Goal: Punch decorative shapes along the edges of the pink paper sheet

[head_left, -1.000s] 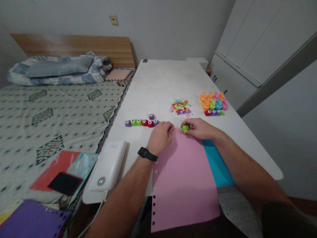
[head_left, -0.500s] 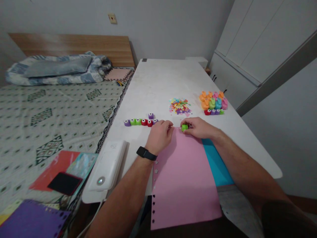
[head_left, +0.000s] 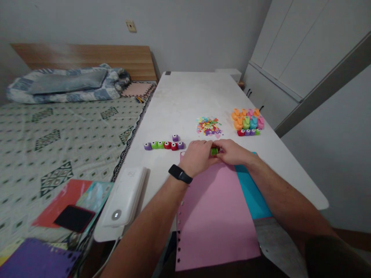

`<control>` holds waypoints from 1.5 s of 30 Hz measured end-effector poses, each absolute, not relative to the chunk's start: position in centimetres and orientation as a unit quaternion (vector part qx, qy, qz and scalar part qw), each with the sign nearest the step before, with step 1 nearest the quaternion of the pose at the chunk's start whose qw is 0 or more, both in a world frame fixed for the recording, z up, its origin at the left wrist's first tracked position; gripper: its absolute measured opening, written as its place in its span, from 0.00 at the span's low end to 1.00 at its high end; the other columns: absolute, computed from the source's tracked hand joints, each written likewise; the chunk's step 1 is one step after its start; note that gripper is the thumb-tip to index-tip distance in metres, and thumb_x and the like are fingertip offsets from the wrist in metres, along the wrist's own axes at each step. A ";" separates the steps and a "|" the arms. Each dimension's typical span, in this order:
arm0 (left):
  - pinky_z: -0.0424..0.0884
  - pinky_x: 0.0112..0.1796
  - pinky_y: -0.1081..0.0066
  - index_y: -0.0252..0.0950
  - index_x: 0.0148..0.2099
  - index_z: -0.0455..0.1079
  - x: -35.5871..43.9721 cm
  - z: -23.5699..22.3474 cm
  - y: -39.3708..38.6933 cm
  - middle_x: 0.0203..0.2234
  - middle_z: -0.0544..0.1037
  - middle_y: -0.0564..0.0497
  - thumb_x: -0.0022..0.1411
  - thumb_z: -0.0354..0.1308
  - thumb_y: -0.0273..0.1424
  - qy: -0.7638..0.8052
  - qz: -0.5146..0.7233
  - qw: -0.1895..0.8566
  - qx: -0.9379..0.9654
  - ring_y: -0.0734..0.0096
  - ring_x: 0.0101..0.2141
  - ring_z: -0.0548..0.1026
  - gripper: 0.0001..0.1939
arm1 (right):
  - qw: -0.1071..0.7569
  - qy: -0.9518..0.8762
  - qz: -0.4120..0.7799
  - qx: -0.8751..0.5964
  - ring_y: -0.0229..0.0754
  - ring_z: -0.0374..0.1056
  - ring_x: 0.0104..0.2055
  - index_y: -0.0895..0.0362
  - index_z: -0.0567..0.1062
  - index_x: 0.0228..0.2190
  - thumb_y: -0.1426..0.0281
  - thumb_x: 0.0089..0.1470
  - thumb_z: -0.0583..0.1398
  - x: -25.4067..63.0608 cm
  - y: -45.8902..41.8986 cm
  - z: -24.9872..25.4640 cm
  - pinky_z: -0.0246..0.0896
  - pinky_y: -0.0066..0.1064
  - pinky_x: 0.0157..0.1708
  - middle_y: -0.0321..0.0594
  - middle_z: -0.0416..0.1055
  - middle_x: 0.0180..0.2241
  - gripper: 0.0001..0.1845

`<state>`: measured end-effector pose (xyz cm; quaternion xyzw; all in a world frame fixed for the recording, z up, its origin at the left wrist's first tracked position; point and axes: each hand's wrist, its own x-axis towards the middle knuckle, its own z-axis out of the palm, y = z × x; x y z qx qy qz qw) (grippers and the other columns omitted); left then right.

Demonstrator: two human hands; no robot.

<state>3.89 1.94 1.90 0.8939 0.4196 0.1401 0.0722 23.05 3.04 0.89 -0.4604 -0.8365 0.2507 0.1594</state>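
A small green paper punch [head_left: 214, 151] sits at the far edge of a pink sheet [head_left: 214, 216] on the white table [head_left: 185, 100]. My right hand [head_left: 233, 151] is closed around the punch from the right. Closed as well, my left hand [head_left: 198, 156] presses against the punch from the left, resting on the sheet's top edge. A black watch is on that wrist. A blue sheet [head_left: 252, 189] lies under the pink one at its right.
A row of small punches [head_left: 164, 145] lies left of my hands. Coloured paper cut-outs [head_left: 208, 126] are heaped beyond, with larger punches [head_left: 247, 121] at the right. A white device [head_left: 123, 199] sits at the near left edge. A bed [head_left: 58, 127] with coloured sheets [head_left: 37, 258] is on the left.
My left hand has slid right along the pink sheet's top edge and now meets my right hand at the green punch. The sheet has shifted slightly.
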 end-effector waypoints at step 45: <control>0.70 0.42 0.65 0.37 0.53 0.68 3.2 0.1 3.0 0.41 0.81 0.44 0.61 0.66 0.41 0.414 0.160 0.149 0.883 0.56 0.43 0.79 0.22 | 0.148 -0.852 0.219 -0.451 0.43 0.66 0.36 0.58 0.74 0.36 0.75 0.53 0.61 22.6 2.7 1.3 0.56 0.31 0.37 0.43 0.75 0.36 0.06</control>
